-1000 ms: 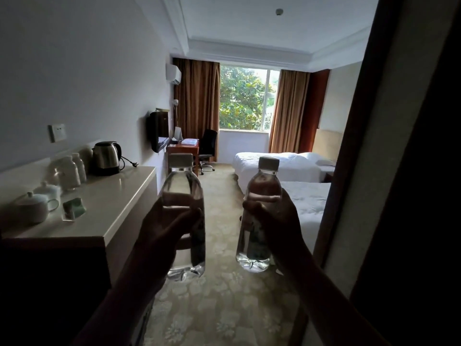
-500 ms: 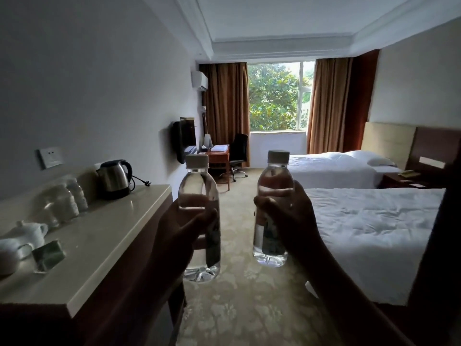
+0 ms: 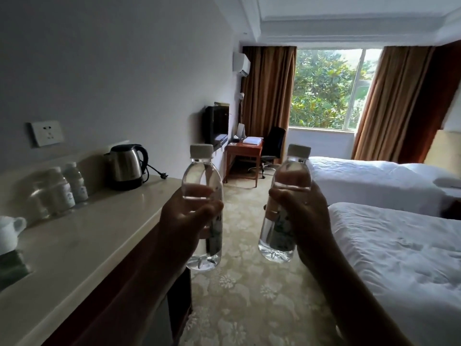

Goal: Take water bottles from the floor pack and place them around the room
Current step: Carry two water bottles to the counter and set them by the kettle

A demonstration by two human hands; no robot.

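At the far left a white cup (image 3: 10, 228) sits at the near end of the counter (image 3: 82, 243), partly cut off by the frame edge. Behind it, against the wall, two capped bottles (image 3: 66, 187) stand upright side by side, blurred, under a wall socket (image 3: 46, 133). Further along the counter stands a steel kettle (image 3: 126, 166) with its lid down; its cord runs off to the right and what it holds is hidden. The left hand (image 3: 184, 218) is wrapped around the middle of the left bottle (image 3: 203, 208), fingers curled round the front and thumb on the near side, a firm full grasp. That bottle is upright, held in the air just past the counter's right edge, white cap on, clear water filling it nearly to the neck. Beside it, apart and not touching, the right hand (image 3: 303, 211) clasps the right bottle (image 3: 287, 206) in the same closed way around its labelled waist. This one leans slightly, cap tipped to the right, capped and likewise nearly full. Both hang above the patterned carpet (image 3: 247, 295) in the aisle. To the right lie two beds (image 3: 404, 250) with white covers, and beyond the bottles a desk (image 3: 245, 148) and chair (image 3: 273, 143) stand under the window (image 3: 326, 88).
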